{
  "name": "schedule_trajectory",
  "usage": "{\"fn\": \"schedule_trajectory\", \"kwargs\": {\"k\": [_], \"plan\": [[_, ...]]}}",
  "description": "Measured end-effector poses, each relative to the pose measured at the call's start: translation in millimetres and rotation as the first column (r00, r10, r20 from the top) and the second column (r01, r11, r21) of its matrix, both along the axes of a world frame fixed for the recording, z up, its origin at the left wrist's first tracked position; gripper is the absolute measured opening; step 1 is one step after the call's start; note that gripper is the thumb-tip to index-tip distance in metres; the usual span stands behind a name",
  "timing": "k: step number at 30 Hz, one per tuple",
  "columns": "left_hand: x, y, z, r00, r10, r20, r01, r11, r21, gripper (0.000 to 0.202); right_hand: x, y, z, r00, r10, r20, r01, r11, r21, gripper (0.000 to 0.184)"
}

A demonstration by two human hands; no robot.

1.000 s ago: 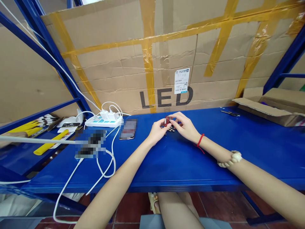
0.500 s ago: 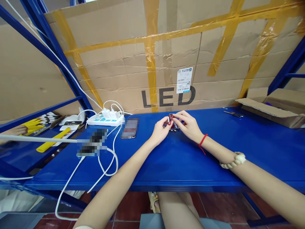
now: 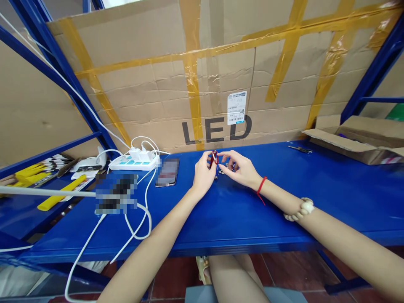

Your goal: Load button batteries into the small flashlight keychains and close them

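Both my hands meet over the middle of the blue shelf top [image 3: 240,214]. My left hand [image 3: 204,173] pinches a small red clip-like object [image 3: 215,158] between thumb and fingers. My right hand [image 3: 238,168] has its fingertips closed on the same small object from the right side. A few small dark metal pieces [image 3: 224,169] lie on the shelf just under the hands; what they are is too small to tell. A red string and a bead bracelet circle my right wrist and forearm.
A white power strip [image 3: 135,160] with chargers and white cables [image 3: 139,219] sits at the back left, a phone [image 3: 167,172] beside it. An open cardboard box [image 3: 362,141] stands at the right, scissors [image 3: 299,148] near it. Yellow-handled tools [image 3: 57,193] lie on the left shelf. Taped cardboard backs the shelf.
Both hands stay together on the small red object, with slight finger shifts. The head camera has swung a little, so everything sits slightly further left in view.
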State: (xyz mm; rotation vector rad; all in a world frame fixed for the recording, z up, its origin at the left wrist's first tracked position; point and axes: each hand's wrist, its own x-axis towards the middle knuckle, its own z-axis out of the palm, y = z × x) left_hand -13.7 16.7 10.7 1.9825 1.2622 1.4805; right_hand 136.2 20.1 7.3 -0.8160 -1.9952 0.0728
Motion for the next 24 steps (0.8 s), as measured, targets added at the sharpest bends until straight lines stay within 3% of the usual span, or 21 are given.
{"fn": "schedule_trajectory", "kwargs": {"k": [5,12,24], "plan": [[-0.2,-0.2,-4.1,0.989,-0.015,-0.15,0.025,0.998,0.066,0.026,0.8,2.3,0.2,1.0,0.004,0.012,-0.004,1.0,0.0,0.016],[1.1,-0.2,-6.3,0.997,-0.022,-0.077,0.022,1.0,0.001,0.023,1.9,5.0,-0.5,1.0,-0.011,0.027,0.011,1.0,-0.007,0.014],[2.6,-9.1,1.5,0.986,-0.063,-0.151,0.062,0.998,-0.012,0.024,6.5,7.7,-0.2,0.995,-0.074,0.06,0.079,0.993,-0.084,0.008]]}}
